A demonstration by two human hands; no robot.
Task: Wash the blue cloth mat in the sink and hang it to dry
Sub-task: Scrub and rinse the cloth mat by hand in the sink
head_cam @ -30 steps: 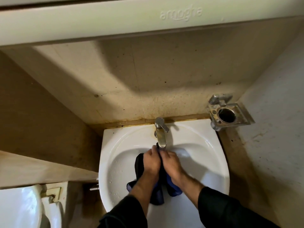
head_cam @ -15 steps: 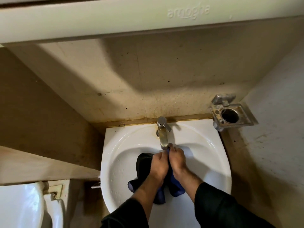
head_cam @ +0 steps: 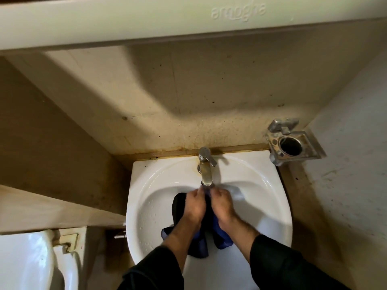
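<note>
1. Two hands meet over the white sink [head_cam: 146, 185], directly below the spout of the chrome tap [head_cam: 205, 169].
2. The left hand [head_cam: 193, 208] has its fingers curled round the bunched blue cloth mat [head_cam: 200, 245], gripping it near the top of the bundle.
3. The right hand [head_cam: 223, 207] grips the same cloth just beside the left, its fingers likewise closed on the fabric; the two sets of fingertips nearly touch under the spout.
4. The mat sits inside the sink bowl (most of it looks dark, nearly black, with brighter blue folds at the lower edge), hanging down from the hands toward the near rim and showing on either side of the forearms.
5. Whether water is running from the tap cannot be told; droplets speckle the left inner wall of the bowl.
6. A square metal holder [head_cam: 293, 143] is fixed to the wall to the right of the sink, its round opening dark, with contents not discernible.
7. Part of a white toilet [head_cam: 25, 262] shows at the lower left, well apart from the sink.
</note>
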